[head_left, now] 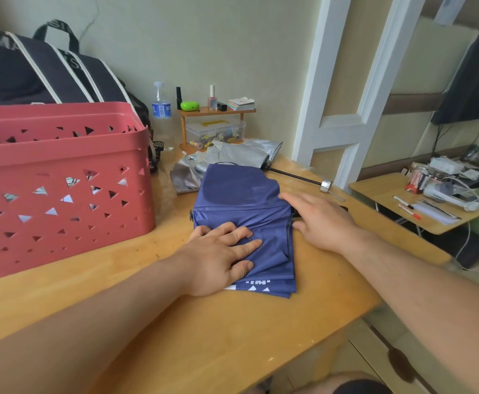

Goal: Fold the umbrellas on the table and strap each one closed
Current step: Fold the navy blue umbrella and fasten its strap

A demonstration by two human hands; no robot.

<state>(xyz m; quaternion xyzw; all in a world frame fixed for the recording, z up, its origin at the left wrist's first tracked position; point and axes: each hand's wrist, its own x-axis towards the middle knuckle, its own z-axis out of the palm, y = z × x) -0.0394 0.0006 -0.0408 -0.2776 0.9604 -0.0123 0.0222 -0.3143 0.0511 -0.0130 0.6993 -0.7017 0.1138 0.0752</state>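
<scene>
1. Blue umbrella: lying flat on the wooden table, right of centre, canopy folded into layered panels; white print visible at the near edge. Not strapped.
2. Left hand: palm down on the near part of the blue canopy, fingers spread and straight, pressing the fabric flat. Nothing gripped.
3. Right hand: flat and extended at the right edge of the blue canopy, fingers straight, fingertips touching the fabric. Nothing gripped.
4. Silver umbrella: just behind the blue one, canopy loose and crumpled, unfolded; black shaft extended to the right, ending in a silver handle near the table's right edge.
5. Pink basket: standing on the left of the table, near the blue umbrella but apart from it; triangular cut-outs in the walls.
6. Dark bag: behind the basket, against the wall.
7. Water bottle and small wooden shelf: at the back of the table, by the wall.
</scene>
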